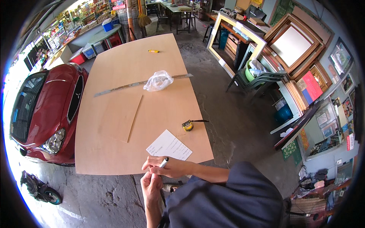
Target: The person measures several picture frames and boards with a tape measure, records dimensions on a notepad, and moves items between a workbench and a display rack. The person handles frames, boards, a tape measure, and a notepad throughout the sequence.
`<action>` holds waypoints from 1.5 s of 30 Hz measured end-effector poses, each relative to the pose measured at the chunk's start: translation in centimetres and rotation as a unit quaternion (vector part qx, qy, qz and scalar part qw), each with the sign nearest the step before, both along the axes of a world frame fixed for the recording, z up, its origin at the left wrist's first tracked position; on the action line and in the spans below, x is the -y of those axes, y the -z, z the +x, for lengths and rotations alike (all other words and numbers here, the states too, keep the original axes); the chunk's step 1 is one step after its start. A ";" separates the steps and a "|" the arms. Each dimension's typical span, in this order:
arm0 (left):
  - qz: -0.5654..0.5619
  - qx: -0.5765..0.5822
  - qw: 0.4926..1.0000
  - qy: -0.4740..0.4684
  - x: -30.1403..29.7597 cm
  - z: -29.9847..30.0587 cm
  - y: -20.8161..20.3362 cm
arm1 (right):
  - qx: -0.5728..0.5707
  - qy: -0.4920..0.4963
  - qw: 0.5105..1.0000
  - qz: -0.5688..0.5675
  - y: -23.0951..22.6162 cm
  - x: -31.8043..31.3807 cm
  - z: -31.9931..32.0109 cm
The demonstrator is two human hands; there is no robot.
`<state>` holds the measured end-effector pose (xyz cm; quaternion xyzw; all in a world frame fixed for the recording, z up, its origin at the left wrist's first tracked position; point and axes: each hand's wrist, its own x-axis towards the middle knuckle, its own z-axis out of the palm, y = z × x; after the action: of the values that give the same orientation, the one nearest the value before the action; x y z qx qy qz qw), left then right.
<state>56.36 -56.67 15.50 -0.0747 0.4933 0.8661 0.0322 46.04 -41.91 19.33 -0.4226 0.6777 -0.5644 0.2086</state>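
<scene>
Right hand [167,167], lower centre of frame: fingers closed around a marker [164,162], tip up. Left hand [151,184] just below, fingers pinched at the marker's lower end. Marker held at near edge of desk [114,76], just below a white paper slip [169,145]. Tape measure [188,125] and steel ruler [125,86] lying apart, untouched. Marking judged not yet begun.

Red car [45,106], tan plywood sheet [125,76], yellow tape measure [188,125]
</scene>
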 end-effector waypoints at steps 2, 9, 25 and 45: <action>-0.040 -0.013 0.999 -0.015 -2.0 -0.4 -0.5 | 0.025 -0.019 0.999 -0.011 -0.4 -2.7 -0.6; -0.163 -0.005 0.986 -0.035 -5.8 1.5 0.6 | -0.020 0.044 0.988 -0.148 -1.2 -11.5 -3.0; -0.195 0.028 0.976 0.092 -7.7 8.1 0.6 | -0.097 0.087 0.987 -0.091 -5.9 -15.1 5.0; -0.127 0.052 0.986 0.092 -10.3 6.9 2.7 | -0.118 0.132 0.952 0.250 -0.5 -17.7 12.6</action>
<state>63.24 -46.37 12.83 -0.0778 0.6016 0.7847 0.1275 58.61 -24.26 19.87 -0.3275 0.8667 -0.3454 0.1495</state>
